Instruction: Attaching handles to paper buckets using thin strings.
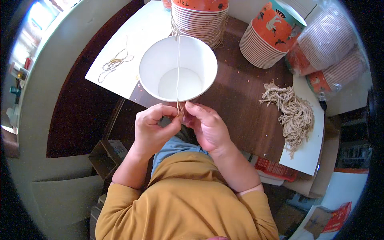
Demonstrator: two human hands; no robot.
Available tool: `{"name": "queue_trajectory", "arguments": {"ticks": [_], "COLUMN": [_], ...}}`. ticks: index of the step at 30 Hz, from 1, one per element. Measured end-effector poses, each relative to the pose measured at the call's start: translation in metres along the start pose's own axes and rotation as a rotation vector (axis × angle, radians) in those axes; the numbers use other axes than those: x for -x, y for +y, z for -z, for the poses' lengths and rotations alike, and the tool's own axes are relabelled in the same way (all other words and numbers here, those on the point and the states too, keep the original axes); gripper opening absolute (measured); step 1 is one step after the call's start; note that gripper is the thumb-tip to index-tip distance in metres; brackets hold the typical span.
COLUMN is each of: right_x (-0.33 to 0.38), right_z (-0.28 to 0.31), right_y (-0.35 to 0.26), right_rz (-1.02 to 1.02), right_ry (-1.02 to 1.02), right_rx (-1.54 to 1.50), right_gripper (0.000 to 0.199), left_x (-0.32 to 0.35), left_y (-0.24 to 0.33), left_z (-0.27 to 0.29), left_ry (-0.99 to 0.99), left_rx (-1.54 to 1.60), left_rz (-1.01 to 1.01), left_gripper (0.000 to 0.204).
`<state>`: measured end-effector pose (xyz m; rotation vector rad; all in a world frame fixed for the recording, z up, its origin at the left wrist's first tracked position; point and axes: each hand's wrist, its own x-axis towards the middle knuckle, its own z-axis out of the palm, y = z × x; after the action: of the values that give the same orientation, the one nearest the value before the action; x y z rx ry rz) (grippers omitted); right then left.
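A white paper bucket (152, 76) stands at the near edge of the table, its mouth turned toward me. A beige string (178, 68) runs across the mouth from the far rim to the near rim. At the near rim my left hand (154, 126) is closed, thumb and forefinger pinching the string's end. Close against it is my right hand (208, 126), its thumb by the rim and its fingers curled at the same bit of string. The fingertips nearly meet, and the detail of the string between them is partly hidden.
Behind the bucket rises a stack of orange-topped buckets (200, 18) wound with string. Another bucket stack (268, 40) and plastic-wrapped buckets (328, 44) are at the far right. A heap of cut strings (294, 116) lies right; a few loose strings (114, 63) lie left.
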<state>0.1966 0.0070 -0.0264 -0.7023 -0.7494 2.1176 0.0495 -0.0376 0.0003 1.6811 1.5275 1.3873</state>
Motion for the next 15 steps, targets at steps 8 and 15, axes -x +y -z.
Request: {"name": "queue_trajectory", "arguments": {"ticks": [8,15], "right_x": [-0.005,0.003], "right_z": [0.004,0.001], "right_y": [0.01,-0.005], "right_rz": [-0.007,0.059], "right_ry": [0.085,0.091], "right_rx": [-0.216,-0.034], "right_gripper": [0.015,0.018], "left_x": [0.0,0.0], "left_y": [0.0,-0.001], "left_z": [0.003,0.001], "left_ry": [0.038,0.061], "left_rx": [-0.02,0.066], "left_rz": [0.029,0.103], "left_gripper": [0.008,0.008]}}
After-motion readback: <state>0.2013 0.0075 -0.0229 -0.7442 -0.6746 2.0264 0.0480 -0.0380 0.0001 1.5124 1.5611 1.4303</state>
